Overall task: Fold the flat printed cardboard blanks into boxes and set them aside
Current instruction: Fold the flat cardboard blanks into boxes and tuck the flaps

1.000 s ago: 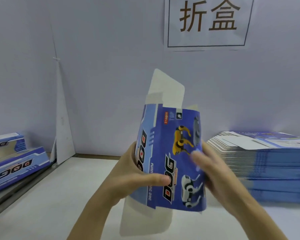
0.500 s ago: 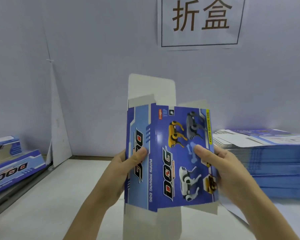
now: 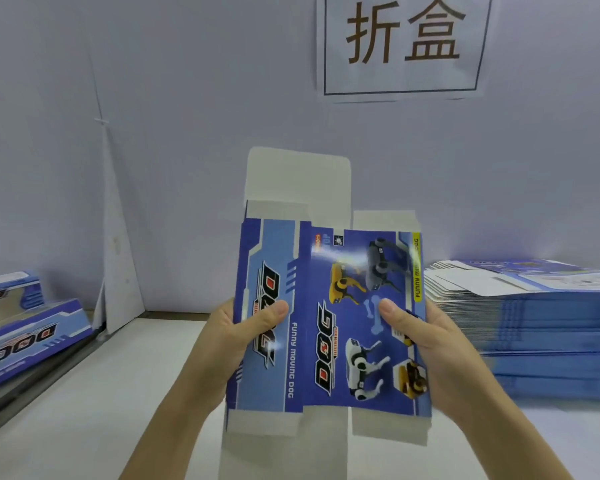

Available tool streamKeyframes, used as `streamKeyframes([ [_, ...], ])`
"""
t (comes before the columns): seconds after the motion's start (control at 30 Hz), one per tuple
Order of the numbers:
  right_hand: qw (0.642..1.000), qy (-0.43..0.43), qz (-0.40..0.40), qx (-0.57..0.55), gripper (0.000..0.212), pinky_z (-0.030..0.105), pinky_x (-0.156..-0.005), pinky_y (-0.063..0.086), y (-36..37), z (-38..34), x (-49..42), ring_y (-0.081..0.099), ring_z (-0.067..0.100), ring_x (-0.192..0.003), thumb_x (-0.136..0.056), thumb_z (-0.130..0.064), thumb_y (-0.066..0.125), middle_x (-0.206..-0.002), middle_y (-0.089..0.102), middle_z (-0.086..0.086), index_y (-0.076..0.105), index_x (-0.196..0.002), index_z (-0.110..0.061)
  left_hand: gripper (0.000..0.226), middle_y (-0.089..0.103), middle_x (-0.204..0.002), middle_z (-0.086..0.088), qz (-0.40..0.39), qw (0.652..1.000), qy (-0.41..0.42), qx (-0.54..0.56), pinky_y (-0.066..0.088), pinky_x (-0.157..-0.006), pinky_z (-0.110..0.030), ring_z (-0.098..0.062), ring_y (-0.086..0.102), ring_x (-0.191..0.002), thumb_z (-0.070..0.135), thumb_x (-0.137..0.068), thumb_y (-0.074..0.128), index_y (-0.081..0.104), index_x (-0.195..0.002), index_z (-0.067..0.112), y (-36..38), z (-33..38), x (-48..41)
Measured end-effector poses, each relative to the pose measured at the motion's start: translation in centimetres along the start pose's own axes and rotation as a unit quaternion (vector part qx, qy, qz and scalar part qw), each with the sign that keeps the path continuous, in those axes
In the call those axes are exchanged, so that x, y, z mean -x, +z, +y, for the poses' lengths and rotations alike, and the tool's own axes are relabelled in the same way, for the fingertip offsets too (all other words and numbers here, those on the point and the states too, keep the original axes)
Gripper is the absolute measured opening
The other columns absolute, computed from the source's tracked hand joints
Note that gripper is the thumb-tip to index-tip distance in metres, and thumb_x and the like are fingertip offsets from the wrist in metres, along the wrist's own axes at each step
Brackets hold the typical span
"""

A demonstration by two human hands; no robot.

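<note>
Two hands held above the white table [image 3: 111,393]. The left hand [image 3: 220,344] pinches the left edge of one printed cardboard blank [image 3: 326,306], thumb on the front. The right hand [image 3: 437,344] pinches the right edge likewise. Blank upright, printed face toward the camera, white flaps top and bottom. Right: stack of flat blanks [image 3: 534,323] on the table. Left: folded boxes [image 3: 32,337]. Far: wall sign [image 3: 402,46], two characters.
</note>
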State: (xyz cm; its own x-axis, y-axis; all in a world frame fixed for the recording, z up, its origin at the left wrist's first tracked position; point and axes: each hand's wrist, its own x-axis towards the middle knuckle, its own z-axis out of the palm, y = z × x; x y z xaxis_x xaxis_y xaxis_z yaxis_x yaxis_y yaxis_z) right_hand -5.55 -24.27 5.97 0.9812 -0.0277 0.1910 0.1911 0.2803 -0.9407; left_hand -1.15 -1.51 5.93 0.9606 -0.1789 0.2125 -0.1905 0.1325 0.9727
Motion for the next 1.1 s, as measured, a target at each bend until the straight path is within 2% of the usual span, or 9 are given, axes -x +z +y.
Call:
streamKeyframes([
  [0.4,0.999,-0.010,0.005,0.030,0.039,0.036,-0.064,0.060,-0.1,-0.7,0.4,0.073,0.033,-0.089,-0.063,-0.039,0.073,-0.100,0.075,0.015,0.073,-0.094,-0.015,0.047,0.075,-0.094,-0.009,0.000,1.000,-0.001,-0.010,0.061,-0.067,-0.040,-0.030,0.073,-0.081,0.038,-0.070,0.065,0.057,-0.109,0.013,0.3,-0.3,0.0],
  [0.53,0.999,-0.021,0.016,0.043,0.043,0.035,-0.066,0.060,0.1,-0.9,0.5,0.074,0.029,-0.088,-0.067,-0.037,0.069,-0.097,0.076,0.012,0.067,-0.103,-0.013,0.052,0.075,-0.093,-0.006,-0.003,1.000,0.004,-0.027,0.061,-0.066,-0.037,-0.028,0.073,-0.081,0.042,-0.067,0.065,0.056,-0.111,0.014,0.4,-0.4,-0.1],
  [0.67,0.994,-0.062,0.012,0.090,0.037,0.027,-0.060,0.058,0.7,-1.3,0.8,0.075,0.026,-0.081,-0.071,-0.034,0.068,-0.090,0.077,0.011,0.067,-0.099,-0.009,0.063,0.072,-0.096,0.014,-0.009,0.997,0.067,-0.027,0.057,-0.058,-0.023,-0.012,0.072,-0.086,0.045,-0.061,0.071,0.045,-0.118,0.040,1.3,0.2,0.1],
  [0.73,0.988,-0.076,-0.018,0.133,0.028,0.021,-0.057,0.056,1.0,-1.5,1.0,0.075,0.022,-0.078,-0.071,-0.034,0.069,-0.087,0.077,0.008,0.069,-0.092,-0.016,0.075,0.069,-0.096,0.024,-0.009,0.996,0.090,-0.023,0.054,-0.056,-0.017,-0.005,0.071,-0.087,0.046,-0.053,0.075,0.035,-0.116,0.055,1.8,0.6,0.4],
  [0.8,0.982,-0.083,-0.047,0.165,0.026,0.018,-0.058,0.055,1.3,-1.6,1.3,0.075,0.017,-0.080,-0.072,-0.036,0.070,-0.088,0.077,0.001,0.067,-0.093,-0.022,0.089,0.069,-0.097,0.023,-0.023,0.995,0.091,-0.016,0.055,-0.056,-0.018,-0.007,0.071,-0.087,0.044,-0.052,0.079,0.028,-0.123,0.059,2.1,0.7,0.6],
  [0.87,0.978,-0.095,-0.058,0.175,0.038,0.016,-0.062,0.055,1.4,-1.7,1.4,0.073,0.010,-0.089,-0.078,-0.038,0.075,-0.099,0.075,-0.008,0.061,-0.112,-0.027,0.094,0.070,-0.100,0.017,-0.048,0.996,0.076,-0.013,0.056,-0.058,-0.021,-0.013,0.072,-0.089,0.045,-0.058,0.087,0.029,-0.131,0.054,1.8,0.9,0.8],
  [0.93,0.971,-0.141,-0.037,0.191,0.060,0.010,-0.072,0.052,1.2,-1.7,1.4,0.064,-0.004,-0.104,-0.075,-0.043,0.073,-0.119,0.064,-0.026,0.050,-0.131,-0.042,0.090,0.073,-0.102,0.005,-0.090,0.995,0.046,-0.006,0.057,-0.062,-0.024,-0.022,0.073,-0.089,0.047,-0.053,0.082,0.039,-0.132,0.041,1.2,1.2,1.1],
  [1.0,0.959,-0.192,-0.017,0.206,0.074,0.002,-0.077,0.045,0.9,-2.0,1.6,0.050,-0.020,-0.113,-0.068,-0.047,0.073,-0.127,0.049,-0.045,0.040,-0.133,-0.058,0.095,0.074,-0.099,-0.004,-0.134,0.991,0.011,0.006,0.058,-0.062,-0.028,-0.028,0.073,-0.084,0.048,-0.041,0.085,0.049,-0.126,0.030,0.8,1.4,1.5],
  [1.1,0.943,-0.222,-0.039,0.246,0.076,-0.001,-0.081,0.042,0.5,-2.5,2.0,0.037,-0.029,-0.118,-0.063,-0.057,0.068,-0.129,0.039,-0.053,0.033,-0.128,-0.074,0.109,0.074,-0.091,-0.014,-0.172,0.982,-0.039,0.070,0.058,-0.058,-0.033,-0.030,0.073,-0.074,0.052,-0.025,0.093,0.054,-0.120,0.016,0.8,1.2,1.8],
])
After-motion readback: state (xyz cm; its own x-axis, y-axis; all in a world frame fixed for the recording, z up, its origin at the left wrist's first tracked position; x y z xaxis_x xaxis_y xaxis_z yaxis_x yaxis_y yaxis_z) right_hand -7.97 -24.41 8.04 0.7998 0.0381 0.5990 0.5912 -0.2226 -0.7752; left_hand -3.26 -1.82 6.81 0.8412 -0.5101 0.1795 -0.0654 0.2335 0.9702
